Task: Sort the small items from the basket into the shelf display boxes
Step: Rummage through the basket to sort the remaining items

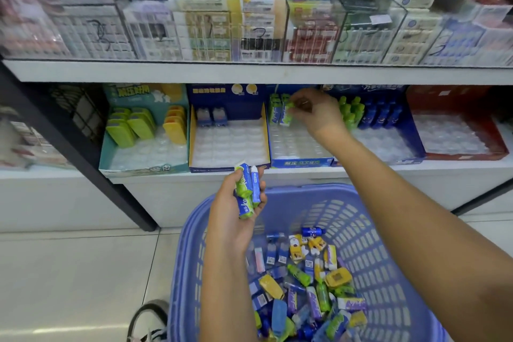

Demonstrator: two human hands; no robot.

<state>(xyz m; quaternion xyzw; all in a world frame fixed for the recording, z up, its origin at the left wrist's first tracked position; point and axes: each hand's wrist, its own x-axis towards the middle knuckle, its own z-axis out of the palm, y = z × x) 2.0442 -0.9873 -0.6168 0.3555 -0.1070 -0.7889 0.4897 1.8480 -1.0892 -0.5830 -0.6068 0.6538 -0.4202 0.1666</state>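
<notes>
Just left of the right grip [313, 111], green-and-blue packs [275, 111] are seen standing upright at the back of the blue cardboard display box [302, 162] on the lower white shelf [361, 172]. One small green-and-blue pack [286, 117] is pinched by that grip's curled fingertips, seemingly touching those neighbours. Below and to its left, several matching packs [247, 194] are clasped in the left grip [236, 211], above the lilac plastic basket [374, 230] where mixed small items [305, 280] are heaped.
</notes>
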